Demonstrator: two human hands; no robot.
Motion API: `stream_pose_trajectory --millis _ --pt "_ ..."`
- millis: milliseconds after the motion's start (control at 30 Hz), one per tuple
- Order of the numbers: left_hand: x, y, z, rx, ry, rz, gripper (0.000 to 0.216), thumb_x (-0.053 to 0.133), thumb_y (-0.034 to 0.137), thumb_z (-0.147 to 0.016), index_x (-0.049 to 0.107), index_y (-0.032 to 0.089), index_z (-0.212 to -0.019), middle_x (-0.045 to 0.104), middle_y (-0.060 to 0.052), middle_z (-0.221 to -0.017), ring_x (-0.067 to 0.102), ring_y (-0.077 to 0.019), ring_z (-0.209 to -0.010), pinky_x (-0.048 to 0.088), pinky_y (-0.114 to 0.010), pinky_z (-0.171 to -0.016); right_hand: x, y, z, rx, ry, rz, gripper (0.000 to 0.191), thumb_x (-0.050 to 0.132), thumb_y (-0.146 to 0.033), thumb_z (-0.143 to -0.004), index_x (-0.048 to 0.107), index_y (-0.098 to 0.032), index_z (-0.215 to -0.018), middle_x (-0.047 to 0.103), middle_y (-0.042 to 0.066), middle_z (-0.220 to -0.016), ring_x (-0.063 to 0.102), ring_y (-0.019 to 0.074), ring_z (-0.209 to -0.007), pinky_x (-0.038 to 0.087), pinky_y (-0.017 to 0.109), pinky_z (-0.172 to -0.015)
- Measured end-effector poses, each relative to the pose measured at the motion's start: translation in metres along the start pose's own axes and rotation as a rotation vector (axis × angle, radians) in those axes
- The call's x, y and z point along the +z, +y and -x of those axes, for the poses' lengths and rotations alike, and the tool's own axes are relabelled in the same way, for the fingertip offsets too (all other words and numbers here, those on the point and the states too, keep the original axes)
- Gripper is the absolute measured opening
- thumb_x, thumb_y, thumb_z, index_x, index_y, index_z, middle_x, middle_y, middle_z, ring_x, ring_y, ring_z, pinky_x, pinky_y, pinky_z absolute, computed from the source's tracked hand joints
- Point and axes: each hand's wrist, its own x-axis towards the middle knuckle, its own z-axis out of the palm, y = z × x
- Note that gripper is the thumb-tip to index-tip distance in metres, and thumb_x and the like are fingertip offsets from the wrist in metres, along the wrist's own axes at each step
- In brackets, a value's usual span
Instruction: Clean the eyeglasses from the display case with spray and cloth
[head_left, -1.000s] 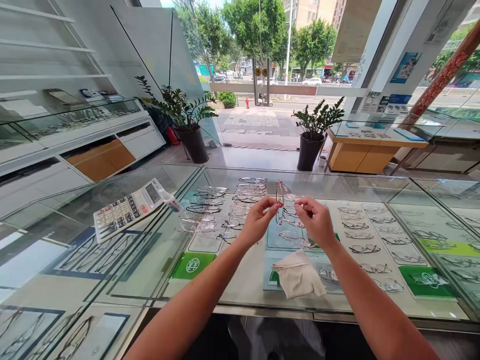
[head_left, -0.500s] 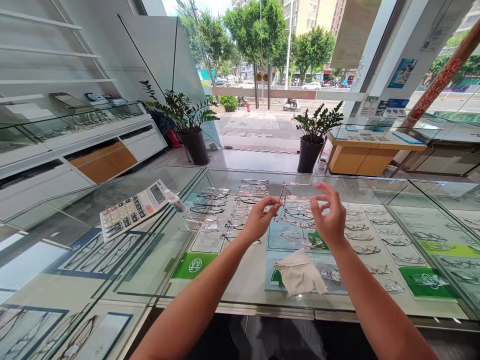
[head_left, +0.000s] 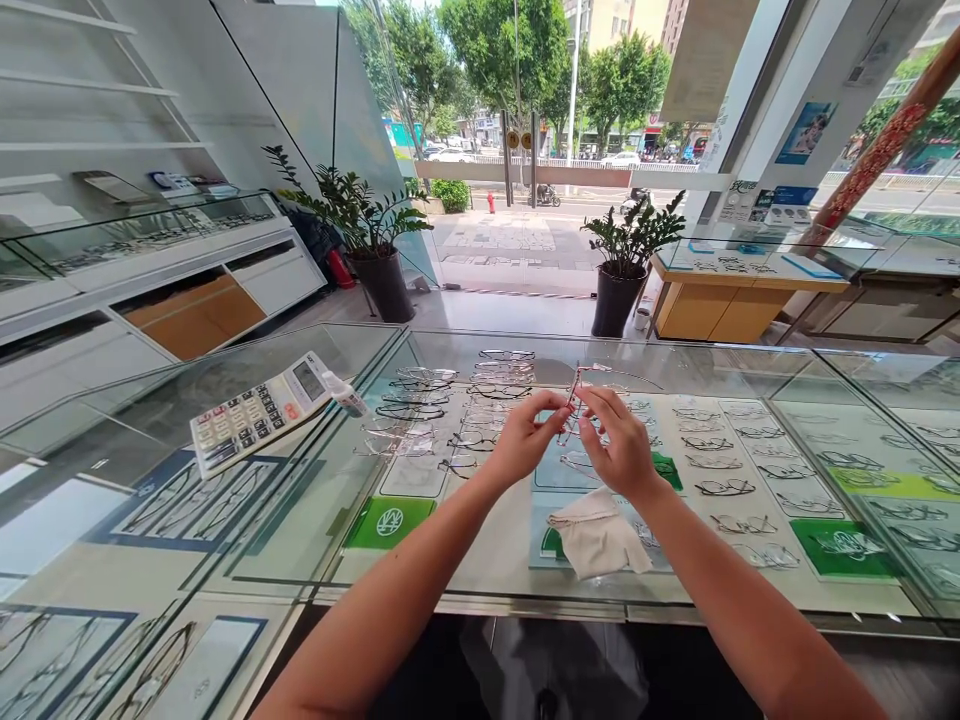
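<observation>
A thin reddish pair of glasses [head_left: 576, 385] is held up over the glass counter, one temple stretching out to the right. My left hand [head_left: 531, 432] pinches the front of the frame between thumb and fingers. Close against it, my right hand [head_left: 616, 432] has its fingers bent around the lens area of the same glasses; the fingers partly cover the front. Just below my hands a beige cleaning cloth [head_left: 598, 535] lies crumpled on the counter. Rows of other glasses [head_left: 411, 410] sit to the left of my hands.
A large calculator [head_left: 259, 415] and a small white bottle [head_left: 345, 394] rest on the counter at left. More glasses [head_left: 724, 487] are lined up at right near a green card [head_left: 844, 548]. Potted plants [head_left: 619, 300] flank the glass door beyond the counter.
My right hand has moved left from the end of the temple to the front of the glasses, beside my left hand. The view has shifted slightly.
</observation>
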Motion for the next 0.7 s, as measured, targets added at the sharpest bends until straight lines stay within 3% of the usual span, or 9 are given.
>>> stream_pose_trajectory --millis 167,500,700 --pt "0.000 0.001 -0.001 -0.005 0.029 0.000 0.034 0.070 0.054 -0.100 0.072 0.021 -0.102 0.068 -0.006 -0.104 0.066 -0.0197 -0.100 0.067 -0.031 -0.079 -0.001 0.002 -0.001 0.047 0.013 0.019 0.041 0.052 -0.026 -0.108 0.062 -0.026 -0.148 0.073 0.013 -0.139 0.078 0.0255 -0.104 0.067 0.041 -0.086" --pt "-0.012 0.003 -0.011 -0.016 0.233 0.019 0.041 0.075 0.061 -0.092 0.072 0.020 -0.098 0.073 -0.007 -0.107 0.068 -0.0202 -0.101 0.070 -0.033 -0.077 -0.002 0.011 -0.003 0.176 0.106 0.129 0.032 0.053 -0.029 -0.106 0.073 -0.023 -0.130 0.078 0.010 -0.126 0.075 0.0202 -0.081 0.059 0.036 -0.071" --pt "-0.020 0.002 -0.015 0.020 0.361 0.076 0.043 0.077 0.062 -0.090 0.073 0.021 -0.099 0.075 -0.008 -0.107 0.070 -0.0216 -0.104 0.070 -0.034 -0.078 0.000 0.014 -0.001 0.269 0.093 0.197 0.030 0.055 -0.028 -0.103 0.078 -0.021 -0.120 0.081 0.008 -0.115 0.072 0.0194 -0.073 0.053 0.034 -0.065"
